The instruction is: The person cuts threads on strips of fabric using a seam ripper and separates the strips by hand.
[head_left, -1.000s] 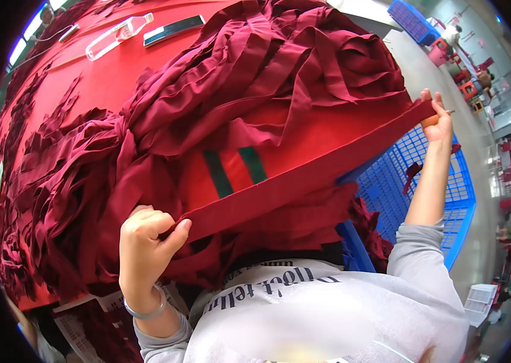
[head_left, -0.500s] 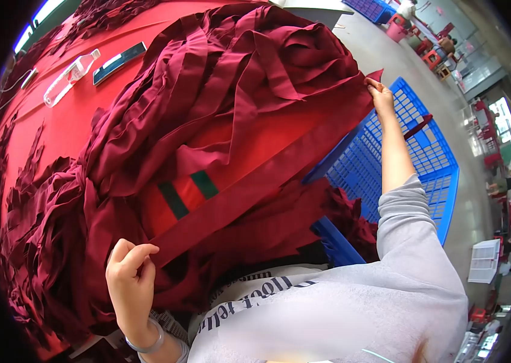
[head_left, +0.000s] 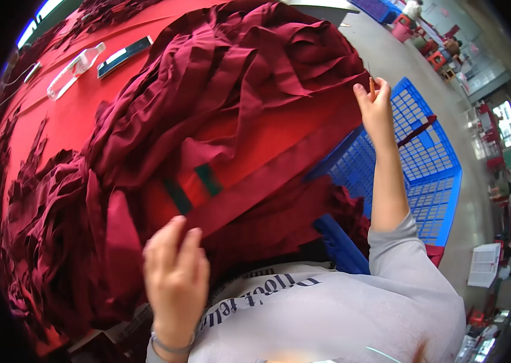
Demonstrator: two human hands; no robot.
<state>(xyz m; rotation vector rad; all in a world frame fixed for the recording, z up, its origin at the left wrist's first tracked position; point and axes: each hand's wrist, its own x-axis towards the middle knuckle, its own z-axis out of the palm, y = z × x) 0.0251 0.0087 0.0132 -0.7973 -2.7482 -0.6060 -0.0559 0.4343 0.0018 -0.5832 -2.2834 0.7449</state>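
Observation:
A long maroon fabric strip (head_left: 279, 172) stretches diagonally in front of me, from near my left hand up to the right. My left hand (head_left: 177, 275), slightly blurred, is over its lower left end with fingers extended, holding nothing visible. At the strip's upper right end, my right hand (head_left: 376, 112) is raised, with a thin orange-brown tool (head_left: 372, 88) with a dark tip between thumb and fingers. Its exact kind is unclear. Behind lies a big heap of maroon strips (head_left: 207, 78). Two dark green patches (head_left: 207, 179) show on the red surface between heap and strip.
A blue plastic basket (head_left: 428, 154) stands at the right, a maroon strip hanging over its side. On the red table (head_left: 38, 136) lie a clear bottle (head_left: 74, 72) and a phone (head_left: 123, 57). People and red stools are in the far right background. A white crate (head_left: 484, 265) sits on the floor.
My left hand has let go of the strip's lower end and moved right, its fingers opening. My right hand no longer pinches the upper end; the thin tool now shows in it.

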